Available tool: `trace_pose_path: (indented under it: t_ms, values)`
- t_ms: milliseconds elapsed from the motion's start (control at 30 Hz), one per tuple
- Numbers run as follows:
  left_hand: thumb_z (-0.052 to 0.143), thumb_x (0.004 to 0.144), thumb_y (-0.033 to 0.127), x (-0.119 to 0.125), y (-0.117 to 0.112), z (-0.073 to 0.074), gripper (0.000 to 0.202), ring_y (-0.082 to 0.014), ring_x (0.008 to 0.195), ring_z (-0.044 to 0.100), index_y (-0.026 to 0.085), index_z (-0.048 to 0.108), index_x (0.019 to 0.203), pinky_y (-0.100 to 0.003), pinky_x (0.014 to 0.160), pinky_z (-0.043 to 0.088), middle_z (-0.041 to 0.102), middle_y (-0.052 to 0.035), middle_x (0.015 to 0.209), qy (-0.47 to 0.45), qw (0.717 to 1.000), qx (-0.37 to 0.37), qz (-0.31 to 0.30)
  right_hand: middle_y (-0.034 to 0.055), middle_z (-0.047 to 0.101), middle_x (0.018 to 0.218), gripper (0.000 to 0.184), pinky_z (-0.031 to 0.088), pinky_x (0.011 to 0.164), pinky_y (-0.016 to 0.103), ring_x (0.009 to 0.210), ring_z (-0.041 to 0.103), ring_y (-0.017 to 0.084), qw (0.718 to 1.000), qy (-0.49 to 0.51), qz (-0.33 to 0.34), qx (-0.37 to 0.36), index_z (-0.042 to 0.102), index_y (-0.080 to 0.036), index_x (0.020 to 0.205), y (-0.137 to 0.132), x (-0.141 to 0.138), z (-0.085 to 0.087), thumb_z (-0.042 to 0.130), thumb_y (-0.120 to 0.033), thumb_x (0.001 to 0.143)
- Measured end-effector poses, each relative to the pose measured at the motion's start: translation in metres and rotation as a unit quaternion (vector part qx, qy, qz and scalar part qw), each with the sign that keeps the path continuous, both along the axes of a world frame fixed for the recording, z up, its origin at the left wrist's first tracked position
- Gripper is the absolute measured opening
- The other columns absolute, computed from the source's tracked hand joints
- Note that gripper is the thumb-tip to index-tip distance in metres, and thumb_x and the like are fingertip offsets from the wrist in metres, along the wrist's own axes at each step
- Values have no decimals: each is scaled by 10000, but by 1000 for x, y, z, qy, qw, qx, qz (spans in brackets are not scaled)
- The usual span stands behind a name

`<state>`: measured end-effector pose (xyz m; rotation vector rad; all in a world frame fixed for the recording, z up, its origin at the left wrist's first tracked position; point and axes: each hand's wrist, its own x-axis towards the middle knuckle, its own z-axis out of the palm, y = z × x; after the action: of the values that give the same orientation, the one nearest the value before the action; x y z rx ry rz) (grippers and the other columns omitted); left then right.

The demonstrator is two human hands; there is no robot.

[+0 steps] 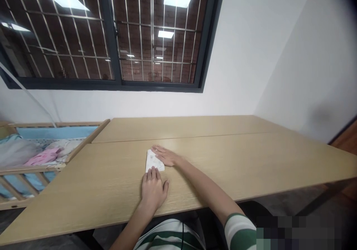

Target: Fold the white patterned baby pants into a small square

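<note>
A small white folded cloth or paper [152,161] with a faint print lies flat on the light wooden table [251,160], near its middle. My left hand [153,189] rests palm down just in front of it, fingers stretched out, fingertips on the near edge of the folded piece. My right hand [167,156] lies flat on its right side, fingers extended to the left across its far corner. Neither hand grips anything.
A wooden baby cot [41,164] with blue lining and pink and white fabrics stands against the table's left side. A dark-framed barred window [111,38] fills the wall behind. A white wall stands to the right.
</note>
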<state>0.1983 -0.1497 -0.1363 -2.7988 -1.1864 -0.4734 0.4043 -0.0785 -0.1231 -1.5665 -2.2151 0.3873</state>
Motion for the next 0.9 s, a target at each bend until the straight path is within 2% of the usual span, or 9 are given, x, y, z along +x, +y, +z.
trace_pose_path:
  t_ms: [133,233,333,400,467,533,733,833,900]
  values:
    - [372,994,418,-6,11,3,588,-348,1334,486,8,534,1384,-454,1109,342,530,-250,1435,-17,999,-21,-24,63,234,1652,737,92,1269,412,1538,170,227,994,83,-65,29,294,-201,1584,-5,2,-7,222,-659,1010]
    - [297,1023,410,-20,42,16,513,-281,1202,590,117,616,1298,-380,1033,402,666,-166,1279,-59,993,-82,-67,94,221,1657,754,130,1256,446,1537,173,236,967,186,-156,76,233,-208,1599,-7,13,-9,231,-669,1003]
    - [270,1025,458,-33,82,32,507,-283,1135,616,168,672,1129,-369,974,420,706,-147,1157,-57,992,-111,-16,136,397,1558,674,257,1207,459,1454,351,253,937,249,-210,125,396,-221,1527,-7,22,-14,312,-639,1005]
    - [278,1012,498,-35,103,38,518,-314,1097,631,170,679,1024,-396,937,429,708,-168,1118,-23,992,-125,17,154,523,1399,580,399,1102,441,1266,534,256,928,262,-221,144,550,-204,1403,-6,22,-17,443,-589,982]
    - [282,1000,520,-32,115,39,532,-338,1046,651,166,677,965,-417,894,441,714,-189,1078,6,990,-141,22,137,581,1235,492,485,969,404,1044,615,223,928,259,-220,150,633,-187,1292,-6,19,-20,577,-518,932]
    - [315,985,536,-25,119,37,521,-351,1031,660,157,672,969,-420,867,446,715,-206,1072,24,988,-152,15,106,591,1120,445,508,885,372,914,609,189,931,256,-211,149,662,-180,1236,-7,12,-21,662,-452,883]
    - [384,971,426,-13,113,34,352,-294,982,679,152,598,1025,-341,770,445,719,-181,1067,26,983,-180,-14,42,572,971,354,496,784,313,823,563,157,930,277,-205,126,675,-174,1099,-14,-17,-16,766,-296,780]
    - [352,974,403,-33,105,36,302,-258,922,676,179,554,976,-324,756,444,718,-134,999,10,981,-189,-29,15,570,893,308,480,735,281,780,537,146,918,307,-232,94,620,-161,1023,-21,-40,-14,759,-215,754]
    - [323,972,421,-61,96,35,293,-237,878,662,208,517,920,-315,761,450,701,-87,930,-19,978,-204,-47,8,573,868,297,470,709,265,764,533,144,919,319,-226,58,588,-169,1010,-33,-62,-11,746,-220,763]
